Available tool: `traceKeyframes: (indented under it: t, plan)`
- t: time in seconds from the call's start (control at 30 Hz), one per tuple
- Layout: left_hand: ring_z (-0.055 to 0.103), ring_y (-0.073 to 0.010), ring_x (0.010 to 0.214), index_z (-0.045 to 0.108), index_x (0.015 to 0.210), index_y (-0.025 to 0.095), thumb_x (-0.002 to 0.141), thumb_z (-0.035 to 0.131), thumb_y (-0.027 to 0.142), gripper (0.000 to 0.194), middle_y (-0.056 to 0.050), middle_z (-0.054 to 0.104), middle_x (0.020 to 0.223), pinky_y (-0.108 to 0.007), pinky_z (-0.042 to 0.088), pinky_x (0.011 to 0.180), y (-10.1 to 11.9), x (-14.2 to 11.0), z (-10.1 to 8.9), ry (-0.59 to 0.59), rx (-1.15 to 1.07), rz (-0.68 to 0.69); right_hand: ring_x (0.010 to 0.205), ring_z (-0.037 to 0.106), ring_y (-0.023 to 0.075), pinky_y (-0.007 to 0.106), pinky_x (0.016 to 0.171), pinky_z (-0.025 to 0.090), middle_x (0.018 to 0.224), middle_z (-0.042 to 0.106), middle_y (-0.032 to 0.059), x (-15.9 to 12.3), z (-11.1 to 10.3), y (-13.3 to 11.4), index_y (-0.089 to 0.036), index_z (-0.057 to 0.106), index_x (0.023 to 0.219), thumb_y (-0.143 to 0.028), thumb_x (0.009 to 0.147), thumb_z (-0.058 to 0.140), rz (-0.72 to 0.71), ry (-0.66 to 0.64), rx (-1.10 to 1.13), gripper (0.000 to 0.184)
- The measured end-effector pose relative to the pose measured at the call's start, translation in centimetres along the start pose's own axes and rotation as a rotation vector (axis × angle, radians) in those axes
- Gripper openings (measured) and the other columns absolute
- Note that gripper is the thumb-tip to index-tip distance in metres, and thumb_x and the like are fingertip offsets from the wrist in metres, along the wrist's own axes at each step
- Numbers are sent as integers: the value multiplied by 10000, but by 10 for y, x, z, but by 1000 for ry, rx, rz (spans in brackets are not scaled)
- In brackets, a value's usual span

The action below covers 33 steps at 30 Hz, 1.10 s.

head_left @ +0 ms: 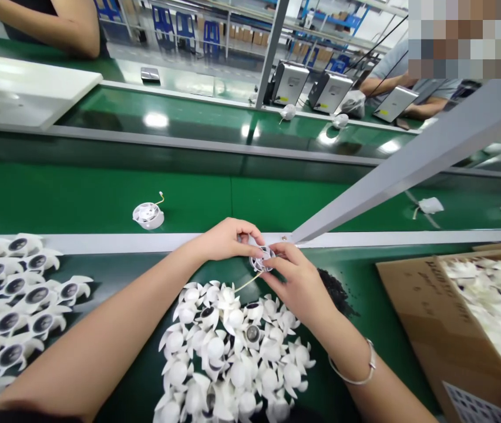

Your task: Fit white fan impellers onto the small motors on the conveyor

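Observation:
Both of my hands meet at the near rail of the green belt, around a small round white fan housing (261, 258) with a thin pale wire hanging from it. My left hand (235, 239) grips its far left side, the fingers curled over the rim. From the right, my right hand (292, 276) pinches the same housing with thumb and fingers. Just below lies a heap of white fan blade wheels (236, 358), some showing dark hubs. Another white fan housing (148, 216) with a wire stands on the belt to the left.
More blade wheels (10, 320) lie in rows at left. A cardboard box (426, 317) full of white parts stands at right, near a pile of small black pieces (336, 291). A slanting grey post (391, 158) crosses above the belt (69, 194). Two people sit opposite.

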<state>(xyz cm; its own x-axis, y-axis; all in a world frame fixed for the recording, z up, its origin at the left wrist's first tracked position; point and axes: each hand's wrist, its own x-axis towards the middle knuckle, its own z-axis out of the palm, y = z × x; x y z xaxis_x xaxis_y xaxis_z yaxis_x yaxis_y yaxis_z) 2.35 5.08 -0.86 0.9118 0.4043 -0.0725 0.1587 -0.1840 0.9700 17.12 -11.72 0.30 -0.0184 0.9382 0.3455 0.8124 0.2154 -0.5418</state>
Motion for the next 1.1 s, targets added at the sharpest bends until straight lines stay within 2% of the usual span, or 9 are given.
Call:
traceKeyframes:
  t: [0.1,0.23,0.33,0.47,0.63,0.8,0.97,1.1]
  plan:
    - [365,-63,514,742,925,174,715,797,396,311,61,473,563,-210,250,489,6,2,2,-9,17,-93,915,651,183,324,784,543,1049,656,73,-1,1,5,-209,715,937,-180,867,705,51,39,79,76]
    - [404,-66,518,732,918,181,750,765,358,247,60,513,563,-213,309,528,13,2,4,-21,42,-126,873,668,169,305,781,545,967,694,39,-1,1,9,-218,737,899,-212,817,773,103,33,176,90]
    - [462,-74,549,727,913,177,759,758,346,230,45,578,611,-225,372,587,14,2,4,-27,42,-122,849,672,165,304,777,537,976,702,38,-2,1,7,-207,739,902,-211,828,761,112,31,87,77]
    - [586,-112,699,715,912,175,746,757,333,233,-2,688,801,-244,446,688,12,2,3,-8,36,-117,820,678,169,302,736,525,991,718,8,1,-2,1,-234,746,889,-255,814,782,126,0,-73,86]
    - [625,-148,795,691,878,160,712,768,347,262,-27,700,858,-258,470,727,9,2,7,60,59,-123,793,679,203,312,685,508,906,727,8,6,-5,0,-247,750,835,-300,749,838,104,-16,-267,134]
    - [632,-158,793,693,859,172,731,740,372,242,-21,713,850,-257,467,712,9,0,13,82,111,-113,903,687,207,317,783,529,1029,730,53,-5,4,5,-214,732,913,-276,872,719,-31,92,-185,75]
    - [613,-161,794,682,825,181,741,714,328,173,-5,690,815,-261,446,725,11,3,17,153,185,-97,898,681,222,340,812,527,988,729,70,-8,13,6,-205,715,915,-283,903,679,-37,123,-200,86]
    - [595,-158,783,674,840,193,758,683,304,137,4,668,808,-263,430,717,12,3,22,181,206,-88,914,678,218,337,837,523,1003,729,71,-6,13,5,-202,713,922,-277,911,666,-44,118,-206,89]
